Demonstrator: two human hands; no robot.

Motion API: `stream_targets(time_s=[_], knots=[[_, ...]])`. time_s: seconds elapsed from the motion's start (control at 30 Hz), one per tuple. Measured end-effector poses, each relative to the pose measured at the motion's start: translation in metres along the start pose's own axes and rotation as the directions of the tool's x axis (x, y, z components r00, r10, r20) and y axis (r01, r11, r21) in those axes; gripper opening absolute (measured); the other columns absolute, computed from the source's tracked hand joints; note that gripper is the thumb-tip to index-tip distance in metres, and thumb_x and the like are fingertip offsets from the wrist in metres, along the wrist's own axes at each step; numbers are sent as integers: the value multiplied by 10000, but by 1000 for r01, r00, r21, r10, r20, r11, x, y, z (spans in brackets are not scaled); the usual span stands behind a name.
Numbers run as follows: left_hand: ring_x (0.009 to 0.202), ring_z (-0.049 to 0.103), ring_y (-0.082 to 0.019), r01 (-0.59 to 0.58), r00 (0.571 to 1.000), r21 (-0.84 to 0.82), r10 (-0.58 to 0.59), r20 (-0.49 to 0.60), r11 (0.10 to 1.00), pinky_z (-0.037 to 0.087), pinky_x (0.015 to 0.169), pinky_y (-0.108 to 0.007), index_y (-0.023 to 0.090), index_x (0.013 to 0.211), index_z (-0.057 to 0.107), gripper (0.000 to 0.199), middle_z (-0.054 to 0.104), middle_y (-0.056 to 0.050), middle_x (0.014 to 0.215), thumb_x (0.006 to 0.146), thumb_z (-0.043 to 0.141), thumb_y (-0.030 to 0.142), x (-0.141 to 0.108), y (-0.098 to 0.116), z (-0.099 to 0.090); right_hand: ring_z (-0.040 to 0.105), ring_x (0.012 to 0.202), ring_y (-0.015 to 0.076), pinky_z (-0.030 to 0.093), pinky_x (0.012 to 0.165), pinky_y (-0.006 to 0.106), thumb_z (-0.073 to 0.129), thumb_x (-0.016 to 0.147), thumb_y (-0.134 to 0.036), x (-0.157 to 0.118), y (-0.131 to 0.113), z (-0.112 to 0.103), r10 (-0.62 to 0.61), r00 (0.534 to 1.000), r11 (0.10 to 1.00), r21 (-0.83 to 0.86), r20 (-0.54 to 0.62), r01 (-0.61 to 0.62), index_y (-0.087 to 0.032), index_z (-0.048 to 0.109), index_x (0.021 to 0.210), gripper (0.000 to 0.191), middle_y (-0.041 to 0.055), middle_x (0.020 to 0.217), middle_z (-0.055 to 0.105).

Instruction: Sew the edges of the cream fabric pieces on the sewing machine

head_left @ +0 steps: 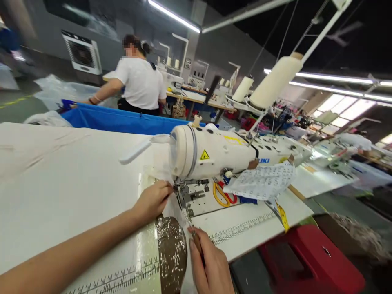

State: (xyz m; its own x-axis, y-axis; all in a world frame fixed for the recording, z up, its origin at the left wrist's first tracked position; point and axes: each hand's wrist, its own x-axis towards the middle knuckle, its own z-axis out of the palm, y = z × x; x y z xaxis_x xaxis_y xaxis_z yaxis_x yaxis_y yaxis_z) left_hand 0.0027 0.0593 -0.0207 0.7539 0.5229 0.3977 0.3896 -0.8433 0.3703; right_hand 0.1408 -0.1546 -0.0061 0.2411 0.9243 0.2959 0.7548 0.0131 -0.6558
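Two hands, both in use. Left hand [154, 199]: fingertips closed, pinching the sheer white cloth [178, 212] right beside the needle area of 1 sewing machine [211, 153]. Right hand [211, 263]: nearer the wearer, thumb and fingers closed on 1 slim tool [196, 240], its tip towards the cloth. Cloth runs between the hands. 1 dark brown pad [172, 255], glossy on top, also between them, below the left hand.

Beyond the right hand: 2 scissor loops, 1 yellow [221, 195] and 1 red [233, 198]; 1 printed sheet [263, 179] leaning at the machine; 1 yellow tape [282, 217] hanging near the table edge. 2 printed scales on the table [76, 179]: 1 below the left hand, 1 right of the right hand. 2 large thread cones [275, 81] up past the machine. 1 red stool [315, 261] right of the right hand. 1 person [141, 83] in white past the blue bin [122, 119], ahead of the left hand.
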Motion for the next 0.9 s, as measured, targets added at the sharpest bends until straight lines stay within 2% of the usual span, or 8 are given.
stream_targets(time_s=[0.1, 0.17, 0.33, 0.47, 0.9], knots=[[961, 653, -209, 7, 1000, -52, -8, -14, 999, 551, 808, -336, 175, 917, 664, 297, 695, -92, 1012, 978, 378, 229, 1, -2, -1, 752, 673, 213, 501, 540, 269, 269, 1090, -345, 14, 6, 6, -49, 997, 985, -169, -58, 39, -150, 543, 1302, 398, 86, 905, 783], [928, 661, -204, 20, 999, -82, -22, -35, 996, 554, 783, -323, 188, 876, 666, 309, 702, -78, 974, 980, 389, 279, 2, -2, -2, 732, 607, 192, 458, 490, 262, 272, 1086, -282, 22, 3, 7, -72, 995, 970, -236, -64, 55, -104, 526, 1308, 382, 86, 863, 778], [881, 678, -190, 40, 999, -135, -43, -17, 990, 554, 747, -295, 208, 843, 684, 331, 720, -61, 948, 978, 432, 376, 4, 1, -10, 746, 742, 183, 476, 565, 248, 341, 1038, -167, 37, -2, 9, -164, 983, 959, -247, -77, 140, -131, 584, 1217, 304, 84, 939, 776], [895, 689, -190, 55, 998, -161, -51, 29, 985, 559, 773, -289, 213, 869, 706, 322, 734, -61, 976, 964, 460, 398, 7, 3, -18, 735, 786, 186, 492, 616, 246, 421, 994, -146, 41, 1, 14, -158, 984, 964, -231, -84, 135, -145, 598, 1200, 272, 80, 942, 765], [913, 699, -198, 113, 993, -173, -109, 32, 978, 554, 792, -294, 214, 879, 700, 322, 746, -62, 996, 945, 496, 455, 7, 2, -16, 721, 727, 190, 475, 560, 275, 419, 985, -130, 45, 0, 17, -149, 985, 968, -216, -92, 126, -132, 599, 1207, 286, 65, 914, 754]])
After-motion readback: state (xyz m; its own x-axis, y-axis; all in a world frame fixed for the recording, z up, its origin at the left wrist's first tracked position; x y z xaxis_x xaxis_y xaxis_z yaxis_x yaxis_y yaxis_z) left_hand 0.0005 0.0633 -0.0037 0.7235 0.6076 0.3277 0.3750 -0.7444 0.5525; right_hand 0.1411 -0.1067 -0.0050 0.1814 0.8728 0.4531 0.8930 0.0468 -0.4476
